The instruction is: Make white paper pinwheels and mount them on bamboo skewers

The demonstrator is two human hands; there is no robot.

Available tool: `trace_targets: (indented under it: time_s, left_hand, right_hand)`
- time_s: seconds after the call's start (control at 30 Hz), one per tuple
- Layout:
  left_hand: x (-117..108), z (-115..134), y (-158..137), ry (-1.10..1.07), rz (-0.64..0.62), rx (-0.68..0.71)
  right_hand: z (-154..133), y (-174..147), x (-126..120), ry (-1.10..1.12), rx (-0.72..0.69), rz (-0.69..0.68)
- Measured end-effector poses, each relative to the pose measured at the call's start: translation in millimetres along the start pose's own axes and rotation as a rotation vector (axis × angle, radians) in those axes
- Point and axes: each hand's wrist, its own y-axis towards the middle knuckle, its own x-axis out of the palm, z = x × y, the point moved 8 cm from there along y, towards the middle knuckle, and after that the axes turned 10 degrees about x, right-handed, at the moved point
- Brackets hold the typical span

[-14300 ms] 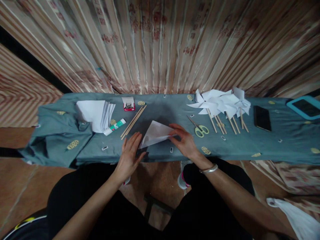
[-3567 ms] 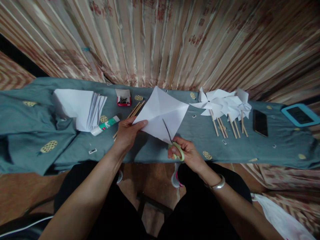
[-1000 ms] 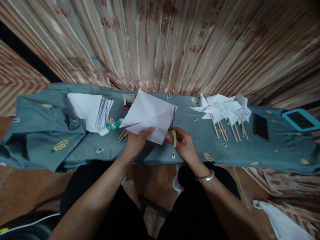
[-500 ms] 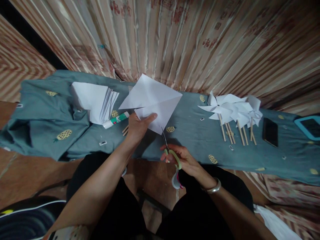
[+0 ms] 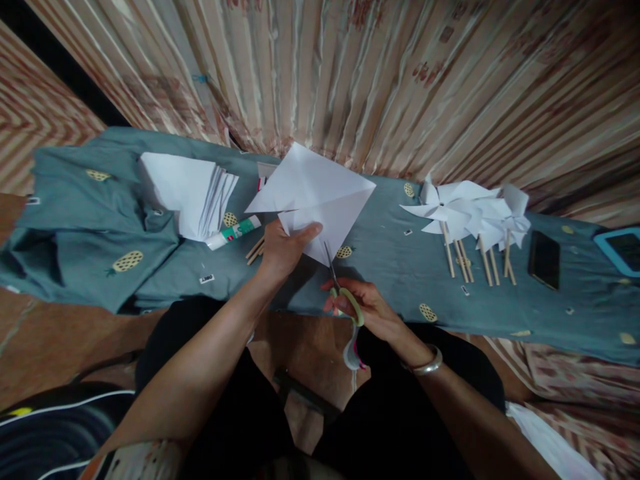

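Note:
A square sheet of white paper (image 5: 320, 180), creased and with a slit on its left side, is held by my left hand (image 5: 287, 247), thumb on top. My right hand (image 5: 365, 300) grips a pair of scissors (image 5: 345, 293) with yellow-green handles. The scissor blades sit at the paper's near corner, pointing toward its middle. Just left of my left hand lie a white and green glue stick (image 5: 234, 233) and a few thin wooden sticks (image 5: 256, 250).
A stack of white paper (image 5: 185, 193) lies on the left of the green cloth (image 5: 370, 293). To the right are several paper pinwheels (image 5: 465, 210) on wooden sticks, a dark phone (image 5: 545, 260) and a blue-framed device (image 5: 620, 250). A striped curtain (image 5: 320, 80) hangs behind.
The scissor blades reach slightly further into the paper's near corner. Both hands and the paper appear a little further right in view, and the camera has shifted slightly.

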Motion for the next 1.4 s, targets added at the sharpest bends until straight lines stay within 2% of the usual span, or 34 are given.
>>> trace_targets:
  time_s: [0.5,1.0,1.4]
  left_hand:
    - [0.6,1.5,-0.2,0.01,0.006,0.012]
    - [-0.5,0.3,-0.4,0.024,0.005,-0.006]
    - [0.3,0.6,-0.2,0.036,-0.011,-0.009]
  right_hand:
    - [0.4,1.9,2.1,0.065,0.036,0.0]
    - [1.7,1.7,1.4,0.031,0.045,0.005]
    - [2.0,2.0,-0.3,0.065,0.006,0.03]
